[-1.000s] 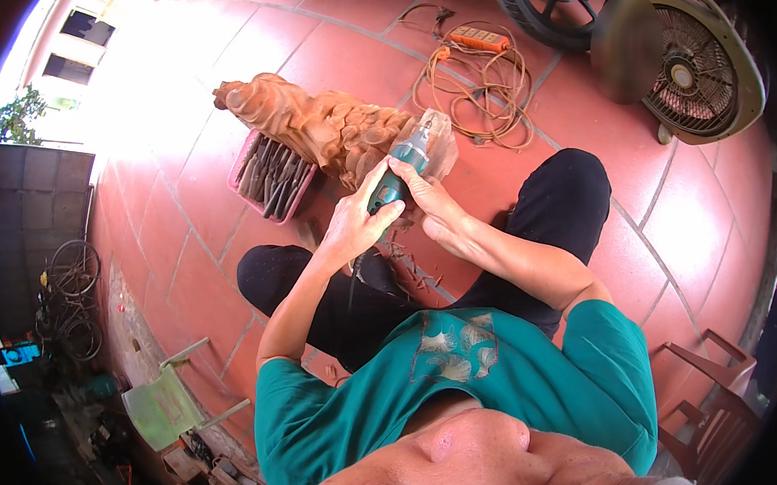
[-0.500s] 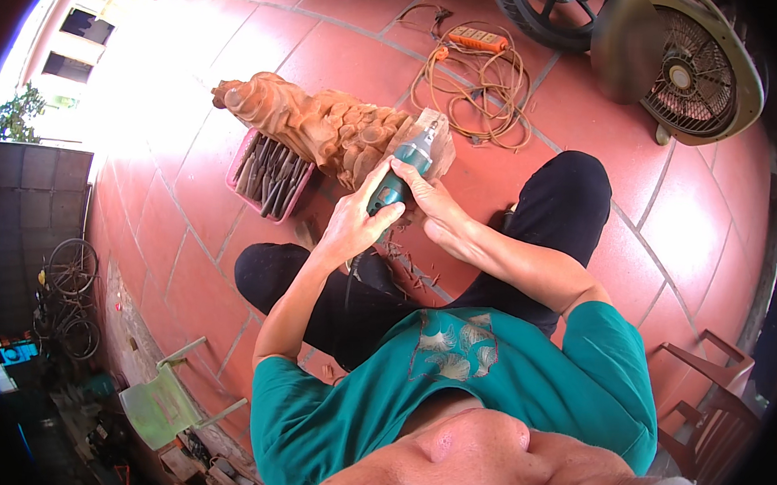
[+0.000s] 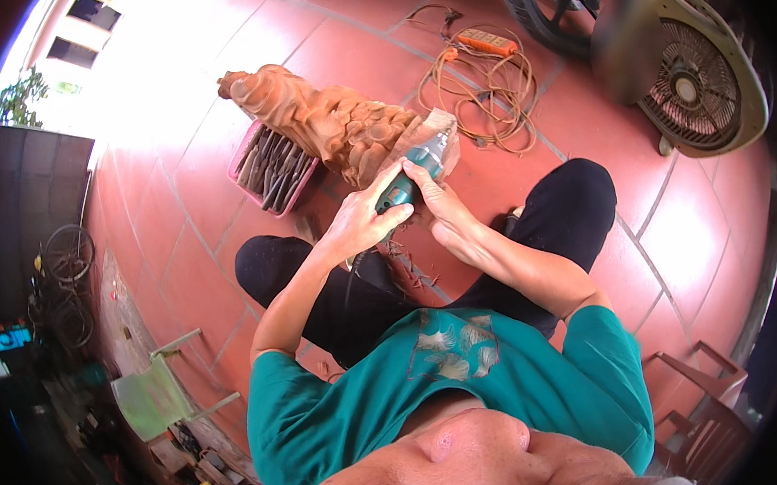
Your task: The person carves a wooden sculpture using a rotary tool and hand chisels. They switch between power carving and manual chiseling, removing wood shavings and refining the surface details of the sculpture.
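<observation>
My left hand (image 3: 360, 223) and my right hand (image 3: 445, 212) are both wrapped around a teal die grinder (image 3: 398, 192). Its grey metal nose points away from me, at the near right end of a brown wood carving (image 3: 324, 125). That end is paler and blocky, while the rest has rounded, scaly relief. The carving lies on its side in front of my knees. At the nose, the grinder's bit is too small to make out, and I cannot tell whether it touches the wood.
A pink basket (image 3: 235, 177) of chisel-like tools stands left of the carving. Wood shavings (image 3: 418, 269) lie between my feet. Beyond are an orange power strip (image 3: 487, 42) with coiled cord, a box fan (image 3: 696, 83) and a motorbike wheel (image 3: 545, 16). Chairs stand behind on both sides.
The whole view has shifted slightly. My hands have brought the grinder a little to the right along the carving's end; both keep their hold.
</observation>
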Demonstrator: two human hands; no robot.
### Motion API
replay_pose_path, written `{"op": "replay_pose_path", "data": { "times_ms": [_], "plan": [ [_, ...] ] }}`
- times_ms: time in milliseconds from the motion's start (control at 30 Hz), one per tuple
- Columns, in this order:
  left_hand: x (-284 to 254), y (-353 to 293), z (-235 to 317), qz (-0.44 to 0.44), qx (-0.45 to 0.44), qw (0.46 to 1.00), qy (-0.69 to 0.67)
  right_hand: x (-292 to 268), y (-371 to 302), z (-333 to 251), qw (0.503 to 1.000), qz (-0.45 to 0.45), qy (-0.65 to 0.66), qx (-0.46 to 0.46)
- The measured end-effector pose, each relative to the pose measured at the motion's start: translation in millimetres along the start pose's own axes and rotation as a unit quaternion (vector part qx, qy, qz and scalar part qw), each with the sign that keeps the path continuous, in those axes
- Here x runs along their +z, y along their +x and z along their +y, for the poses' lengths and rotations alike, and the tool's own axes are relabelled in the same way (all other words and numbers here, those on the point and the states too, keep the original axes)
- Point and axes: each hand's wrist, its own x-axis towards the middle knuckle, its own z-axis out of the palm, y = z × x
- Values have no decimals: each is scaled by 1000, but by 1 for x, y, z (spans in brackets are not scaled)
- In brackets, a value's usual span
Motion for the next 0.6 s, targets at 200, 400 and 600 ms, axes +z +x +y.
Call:
{"op": "replay_pose_path", "data": {
  "times_ms": [200, 400, 600],
  "plan": [
    [-7, -3, 11, -47, -24, 999, -8, -2, -12, -3, 1000, -17, 14, 2],
    [-4, -22, 0, -1, 7, 1000, -27, -3, -13, 9, 998, -58, 24, 22],
    [-16, -39, 3, 5, -14, 999, -51, 2, -16, 13, 990, -115, 30, 75]
  ]
}}
